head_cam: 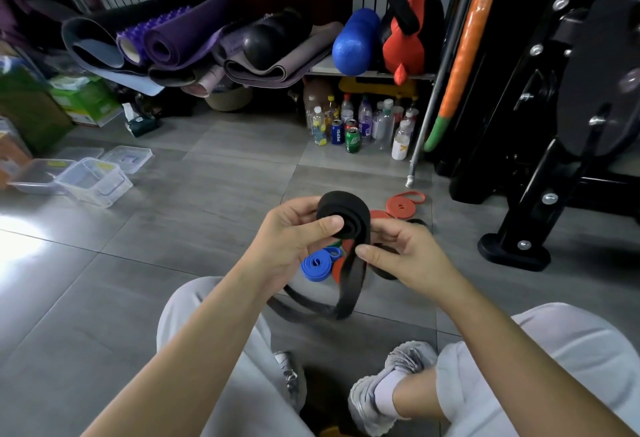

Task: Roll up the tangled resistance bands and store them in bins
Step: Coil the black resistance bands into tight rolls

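While the left hand [294, 235] pinches the half-wound black band [343, 216] above the floor, the right hand [398, 256] grips its loose tail. Rolling is underway; next, wind in the hanging loop, then carry it to the bins [93, 182].

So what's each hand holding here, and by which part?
Both hold the black resistance band. The left hand pinches its rolled coil, thumb on the centre. The right hand pinches the loose strap just below the coil.
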Tool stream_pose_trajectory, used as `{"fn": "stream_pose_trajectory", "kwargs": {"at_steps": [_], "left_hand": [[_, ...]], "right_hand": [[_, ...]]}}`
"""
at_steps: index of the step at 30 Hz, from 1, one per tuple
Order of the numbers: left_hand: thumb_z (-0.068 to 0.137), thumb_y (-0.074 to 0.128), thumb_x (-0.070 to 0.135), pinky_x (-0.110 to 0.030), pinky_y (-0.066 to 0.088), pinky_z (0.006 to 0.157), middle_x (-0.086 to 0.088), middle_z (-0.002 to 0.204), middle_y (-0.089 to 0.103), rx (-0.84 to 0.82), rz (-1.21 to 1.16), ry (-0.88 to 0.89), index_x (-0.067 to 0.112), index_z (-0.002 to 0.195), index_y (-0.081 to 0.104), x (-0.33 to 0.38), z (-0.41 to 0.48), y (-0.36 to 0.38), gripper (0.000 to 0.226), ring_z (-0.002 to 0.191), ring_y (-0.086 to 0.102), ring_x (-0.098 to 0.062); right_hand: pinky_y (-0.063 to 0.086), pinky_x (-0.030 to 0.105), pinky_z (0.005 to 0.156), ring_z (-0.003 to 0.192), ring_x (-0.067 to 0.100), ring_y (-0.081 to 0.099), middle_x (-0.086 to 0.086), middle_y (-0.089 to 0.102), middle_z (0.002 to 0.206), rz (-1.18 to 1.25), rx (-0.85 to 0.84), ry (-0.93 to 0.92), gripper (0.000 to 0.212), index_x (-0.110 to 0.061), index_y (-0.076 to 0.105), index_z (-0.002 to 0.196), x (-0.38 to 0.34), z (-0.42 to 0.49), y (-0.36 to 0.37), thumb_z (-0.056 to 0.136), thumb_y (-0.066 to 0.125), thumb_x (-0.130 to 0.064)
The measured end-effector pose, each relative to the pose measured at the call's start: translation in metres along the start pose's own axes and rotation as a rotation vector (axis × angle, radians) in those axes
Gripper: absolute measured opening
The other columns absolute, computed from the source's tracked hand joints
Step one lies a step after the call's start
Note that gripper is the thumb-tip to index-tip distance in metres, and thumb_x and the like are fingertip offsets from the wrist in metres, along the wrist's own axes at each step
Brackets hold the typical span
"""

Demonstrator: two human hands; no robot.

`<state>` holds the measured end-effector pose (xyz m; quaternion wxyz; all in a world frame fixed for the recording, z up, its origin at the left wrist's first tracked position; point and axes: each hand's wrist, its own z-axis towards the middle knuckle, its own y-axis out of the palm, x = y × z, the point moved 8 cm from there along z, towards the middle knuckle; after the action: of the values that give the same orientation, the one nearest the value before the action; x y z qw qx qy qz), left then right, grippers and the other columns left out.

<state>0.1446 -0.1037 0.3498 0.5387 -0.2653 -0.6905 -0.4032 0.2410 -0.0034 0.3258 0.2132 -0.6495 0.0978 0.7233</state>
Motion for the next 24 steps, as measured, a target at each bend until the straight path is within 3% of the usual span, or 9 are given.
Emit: {"fn": "stream_pose_trajectory", "kwargs": {"at_steps": [4,7,9,12,14,17,20,24], "left_hand": [[0.068,0.073,0.004,-0.026,0.055,0.078,-0.007,0.09,0.073,0.02,0.317,0.096,0.009,0.095,0.069,0.017,0.003,-0.002,0.028,0.085,0.069,-0.018],[0.071,0.077,0.003,-0.026,0.053,0.085,-0.002,0.093,0.073,0.052,0.71,0.166,0.013,0.095,0.071,0.035,0.005,-0.005,0.027,0.088,0.069,-0.014],[0.071,0.078,0.007,-0.017,0.05,0.085,0.004,0.091,0.073,0.042,0.86,0.174,0.018,0.093,0.072,0.044,0.003,-0.006,0.025,0.088,0.067,-0.007],[0.073,0.078,0.01,-0.008,0.046,0.08,0.01,0.089,0.071,-0.01,0.986,0.168,0.024,0.091,0.071,0.05,0.003,-0.004,0.024,0.086,0.064,-0.001],[0.073,0.077,0.006,-0.011,0.048,0.08,0.009,0.088,0.071,-0.043,0.891,0.157,0.023,0.09,0.07,0.051,0.004,0.0,0.025,0.084,0.066,-0.002],[0.073,0.073,-0.003,-0.023,0.054,0.082,-0.004,0.092,0.073,-0.021,0.634,0.13,0.012,0.094,0.069,0.046,0.004,-0.001,0.026,0.086,0.069,-0.014],[0.073,0.07,0.001,-0.029,0.055,0.082,-0.012,0.096,0.072,0.004,0.395,0.11,0.006,0.1,0.068,0.033,0.002,-0.003,0.027,0.09,0.068,-0.021],[0.072,0.061,0.005,-0.024,0.055,0.073,-0.01,0.092,0.071,-0.011,-0.097,-0.05,0.0,0.104,0.062,0.002,-0.003,0.004,0.032,0.085,0.069,-0.018]], "right_hand": [[0.049,0.021,0.087,0.098,0.003,0.065,-0.022,0.07,0.096,-0.133,0.069,-0.03,0.038,-0.044,0.062,0.098,-0.012,0.004,-0.001,0.076,0.058,-0.014],[0.053,0.037,0.086,0.091,0.009,0.067,-0.015,0.071,0.094,-0.301,0.03,-0.023,0.047,-0.057,0.061,0.097,-0.013,0.004,-0.002,0.075,0.051,-0.016],[0.053,0.044,0.079,0.081,0.021,0.066,-0.002,0.071,0.087,-0.341,-0.038,-0.019,0.045,-0.051,0.063,0.1,-0.011,0.004,0.0,0.076,0.049,-0.016],[0.051,0.036,0.078,0.083,0.016,0.066,0.002,0.069,0.088,-0.248,-0.074,0.022,0.034,-0.031,0.066,0.099,-0.007,0.005,0.003,0.08,0.051,-0.007],[0.051,0.029,0.086,0.092,0.014,0.066,0.007,0.069,0.097,-0.154,-0.091,0.007,0.03,-0.026,0.065,0.1,-0.012,0.004,0.008,0.083,0.056,-0.002],[0.049,0.019,0.079,0.084,0.006,0.063,0.009,0.068,0.095,-0.113,-0.072,-0.062,0.03,-0.026,0.063,0.099,-0.019,0.005,0.014,0.079,0.069,-0.004],[0.051,0.025,0.082,0.085,0.008,0.066,-0.002,0.072,0.091,-0.012,0.037,-0.084,0.028,-0.03,0.067,0.097,-0.018,0.007,0.009,0.075,0.073,-0.014],[0.051,0.022,0.081,0.085,0.008,0.067,-0.011,0.073,0.087,0.114,0.144,-0.118,0.027,-0.029,0.068,0.095,-0.018,0.006,0.005,0.073,0.07,-0.013]]}}
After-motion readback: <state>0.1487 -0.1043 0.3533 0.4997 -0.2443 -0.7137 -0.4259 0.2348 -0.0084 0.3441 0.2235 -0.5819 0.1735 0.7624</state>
